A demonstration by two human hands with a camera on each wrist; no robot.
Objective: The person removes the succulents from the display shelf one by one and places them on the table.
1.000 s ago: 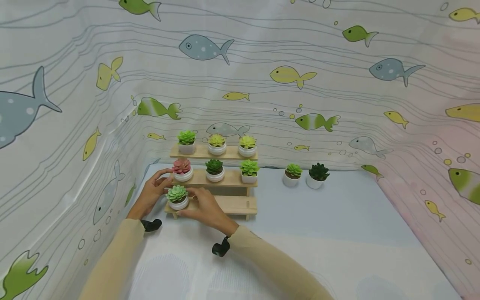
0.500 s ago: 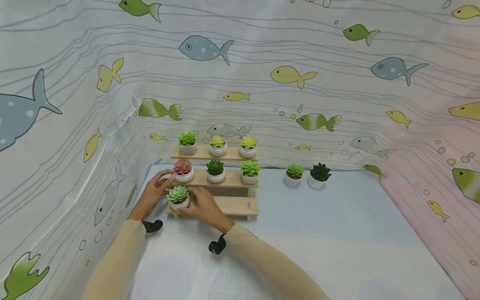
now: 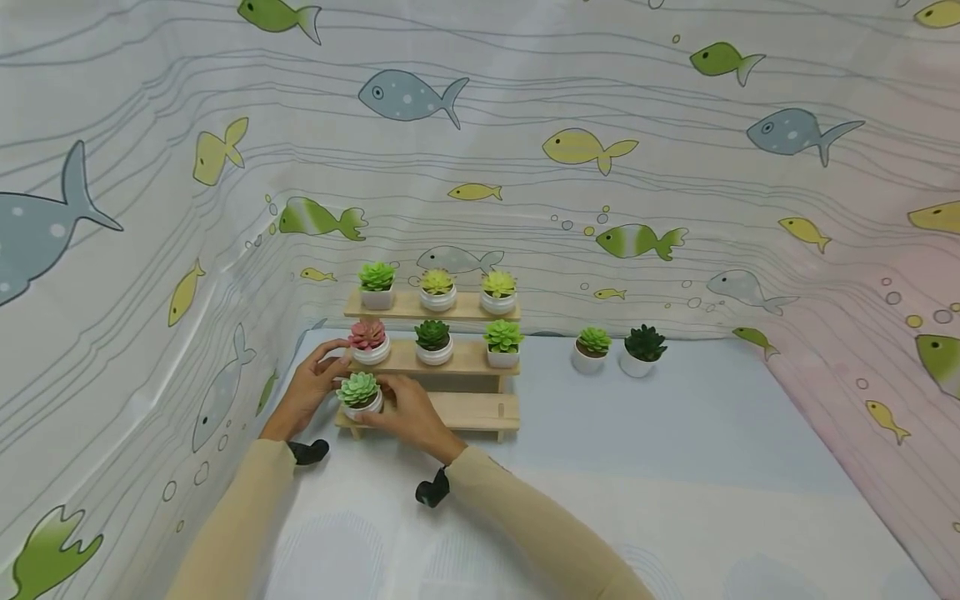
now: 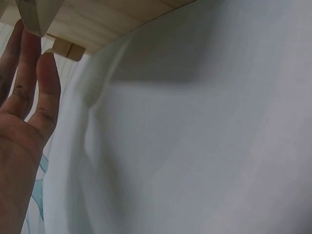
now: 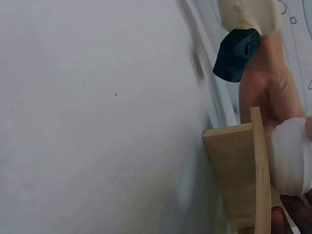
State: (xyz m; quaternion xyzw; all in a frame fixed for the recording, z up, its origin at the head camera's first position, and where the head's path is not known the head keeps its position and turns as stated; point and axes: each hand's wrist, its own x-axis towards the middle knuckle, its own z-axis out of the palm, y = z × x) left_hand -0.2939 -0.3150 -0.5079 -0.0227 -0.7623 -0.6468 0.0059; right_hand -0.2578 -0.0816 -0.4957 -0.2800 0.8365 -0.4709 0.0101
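A pale green succulent in a white ribbed pot [image 3: 358, 392] stands at the left end of the lowest tier of a wooden stepped shelf [image 3: 468, 410]. My right hand [image 3: 415, 414] pinches this pot from its right side. In the right wrist view the white pot [image 5: 291, 156] sits against the board, with fingertips at its edges. My left hand [image 3: 306, 392] is at the shelf's left end, beside the red succulent [image 3: 368, 340] on the middle tier. Its fingers [image 4: 48, 78] extend up to the shelf's wooden underside in the left wrist view.
A dark green succulent [image 3: 433, 340] and a bright green one [image 3: 503, 340] share the middle tier; several more line the top tier [image 3: 468, 310]. Two potted succulents, one light [image 3: 592, 348] and one dark [image 3: 642, 350], stand right of the shelf. Fish-printed cloth [image 3: 570, 208] walls the table.
The right wrist has shifted slightly left while its hand stays at the pale green succulent's pot. The left hand keeps its place, and the whole head view has drifted a little.
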